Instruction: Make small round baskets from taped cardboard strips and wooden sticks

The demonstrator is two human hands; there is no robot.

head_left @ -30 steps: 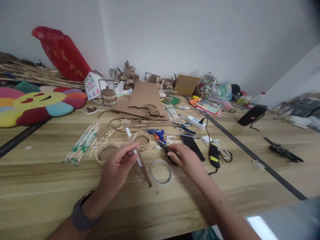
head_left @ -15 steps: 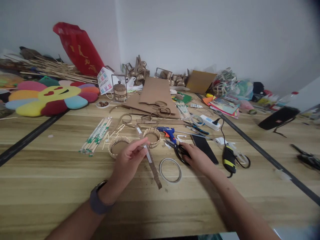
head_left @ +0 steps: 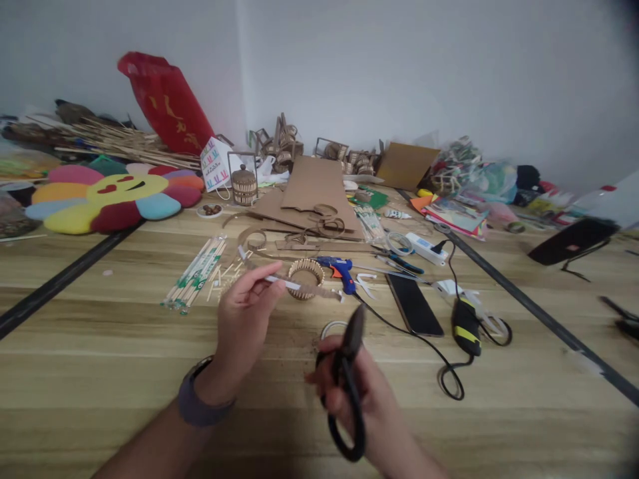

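Between thumb and fingers, my left hand (head_left: pixel 248 319) pinches a narrow brown cardboard strip (head_left: pixel 319 291) with a white band along part of it. The strip slants across the front of a small ring of short wooden sticks (head_left: pixel 305 278). Nearer the camera, my right hand (head_left: pixel 357 382) grips black-handled scissors (head_left: pixel 349 359), lifted off the table with the blades pointing up. A roll of tape (head_left: pixel 333 327) lies partly hidden behind that hand. Beyond the strip sits a blue glue gun (head_left: pixel 340 271).
A phone (head_left: pixel 415 305) and a black-and-yellow tool (head_left: pixel 466 326) with a looping cord lie to the right. Bagged sticks (head_left: pixel 196 273) are at left, beside loose pieces. Cardboard sheets (head_left: pixel 317 183) and a lidded stick pot (head_left: pixel 244 185) stand farther back.
My right hand has picked up the scissors and brought them toward me. The strip in my left hand has swung from steep to nearly level.
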